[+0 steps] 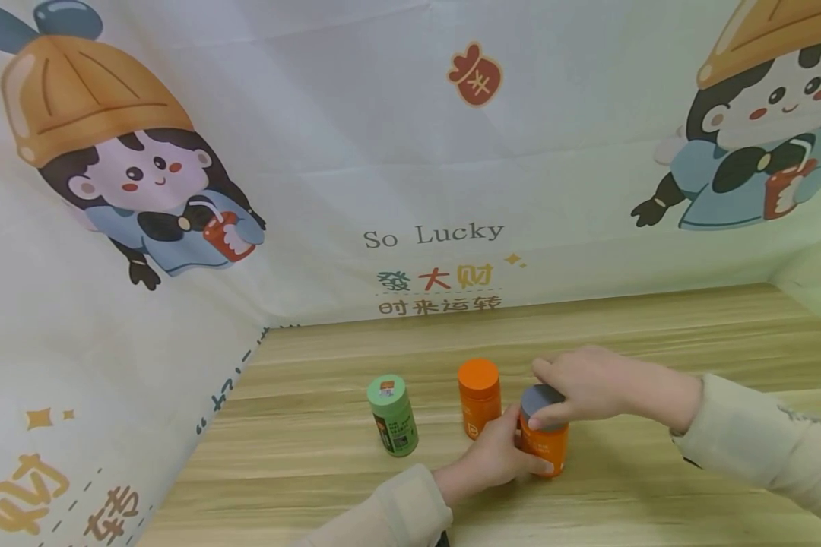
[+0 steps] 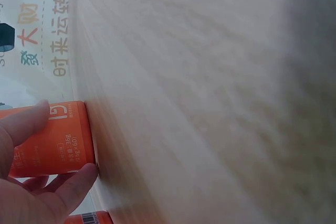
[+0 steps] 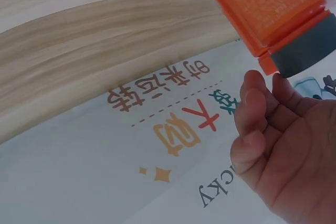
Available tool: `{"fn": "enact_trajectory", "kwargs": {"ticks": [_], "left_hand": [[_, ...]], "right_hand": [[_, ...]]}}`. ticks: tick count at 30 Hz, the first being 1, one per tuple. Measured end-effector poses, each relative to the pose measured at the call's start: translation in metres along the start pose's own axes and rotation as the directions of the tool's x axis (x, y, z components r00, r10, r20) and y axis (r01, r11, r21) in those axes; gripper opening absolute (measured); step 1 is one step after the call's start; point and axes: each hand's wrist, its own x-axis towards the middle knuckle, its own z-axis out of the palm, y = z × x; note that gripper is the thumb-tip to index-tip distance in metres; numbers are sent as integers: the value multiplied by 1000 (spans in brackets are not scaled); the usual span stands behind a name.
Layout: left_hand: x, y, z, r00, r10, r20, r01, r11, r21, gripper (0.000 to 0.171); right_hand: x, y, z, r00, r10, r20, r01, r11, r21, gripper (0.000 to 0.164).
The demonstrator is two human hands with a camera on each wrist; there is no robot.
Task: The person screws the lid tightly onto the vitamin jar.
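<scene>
My left hand (image 1: 496, 460) grips the lower body of an orange supplement bottle (image 1: 546, 444), thumb and fingers on opposite sides in the left wrist view. The bottle stands on the table and has a grey lid (image 1: 539, 398). Around that lid is my right hand (image 1: 591, 384), its thumb at the near edge and the other fingers on the far side. In the right wrist view these fingers (image 3: 247, 145) are loosely bent, with a gap between most of them and the lid. Just left stands another orange bottle (image 1: 480, 391) with an orange lid.
A green bottle (image 1: 393, 418) with a light green lid stands farther left on the wood-grain table (image 1: 301, 403). White printed cloth (image 1: 328, 137) with cartoon figures hangs behind the table and along its left and right sides.
</scene>
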Motion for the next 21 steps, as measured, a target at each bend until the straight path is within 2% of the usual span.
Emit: {"fn": "enact_trajectory", "kwargs": {"ticks": [3,6,9,11,13,16,18,21], "left_hand": [[0,0,0,1000,-1,-3,1,1000,1,68],[0,0,1,1000,1,-9,-1,1000,0,65],[0,0,1,1000,2,-15,-2,1000,4,64],[0,0,1,1000,3,-20,-2,1000,9,64],[0,0,1,1000,1,-22,0,1000,12,65],[1,0,1,1000,-2,-26,2,1000,14,63],[1,0,1,1000,-5,-26,5,1000,15,62],[1,-1,2,1000,-3,-29,3,1000,21,61]], "right_hand": [[-1,1,3,999,-4,-50,0,997,-74,50],[-2,2,3,997,3,-76,-11,995,-104,49],[-3,6,-1,997,16,-69,-21,998,-62,49],[-3,9,-4,999,0,-49,0,1000,18,49],[-5,13,-7,999,-48,-14,49,991,126,46],[-8,17,-11,985,-163,49,146,956,254,39],[-10,19,-13,969,-228,90,194,937,289,46],[-11,20,-14,948,-295,115,253,924,287,52]]}}
